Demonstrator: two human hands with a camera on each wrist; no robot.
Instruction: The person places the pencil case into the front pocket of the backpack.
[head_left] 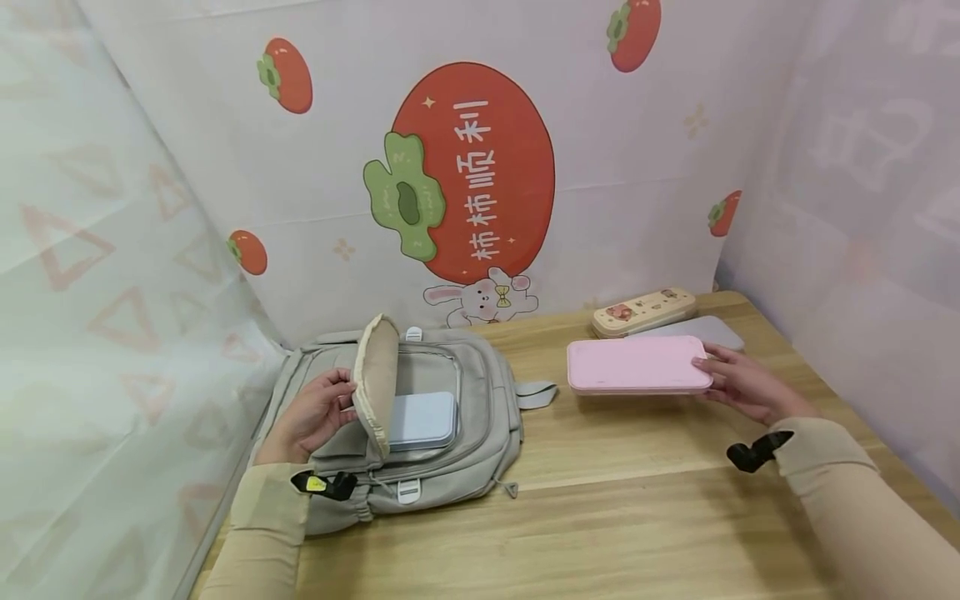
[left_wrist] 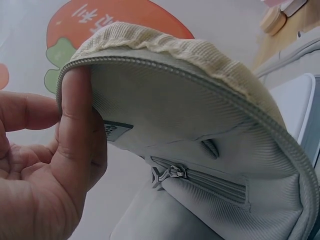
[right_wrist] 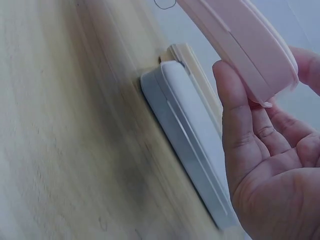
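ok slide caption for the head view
Left hand holding up beige-edged flap of grey fabric backpack, right hand gripping pink rectangular case

Wooden table [head_left: 600,508]: grey backpack [head_left: 482,408], cream case [head_left: 647,312], pale grey case [head_left: 708,332]

At your 12 o'clock hangs a white backdrop [head_left: 622,150], printed with a big red persimmon [head_left: 517,167], white lettering [head_left: 481,171] and a rabbit [head_left: 483,298] at the fruit's 6 o'clock. At your 9 o'clock, a pale sheet [head_left: 97,358] shows faint triangles; a lilac-tinted wall [head_left: 855,225] stands at 3. Your wood-grained tabletop [head_left: 570,517] bears soft shadows.
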